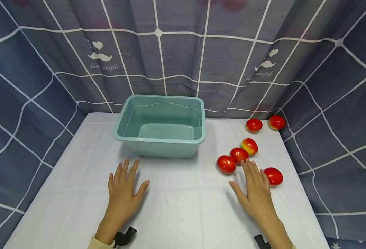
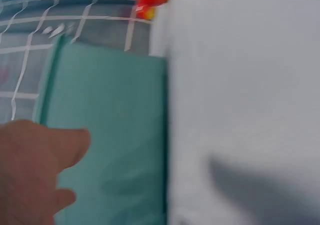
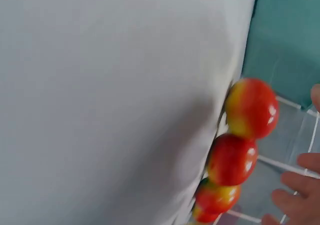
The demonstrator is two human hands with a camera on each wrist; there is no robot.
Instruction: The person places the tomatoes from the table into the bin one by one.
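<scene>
In the head view my left hand [image 1: 122, 195] hovers over the white table, fingers spread, just in front of the green plastic basin [image 1: 158, 148]. It holds nothing. My right hand [image 1: 256, 193], fingers straight and thumb out to the side, is above the table at the right and also holds nothing. Its fingertips come close to a row of red tomatoes: one at the left [image 1: 226, 164], a middle tomato [image 1: 239, 155] and a yellow-patched tomato [image 1: 249, 146]. Another tomato [image 1: 273, 176] lies just right of this hand, partly covered by it.
Farther back on the right lie two more tomatoes, one red [image 1: 254, 125] and one at the table edge [image 1: 276, 122]. A grey checked curtain [image 1: 183, 55] stands behind the table [image 1: 176, 211] and along both sides. The basin stands at the back, left of the tomatoes.
</scene>
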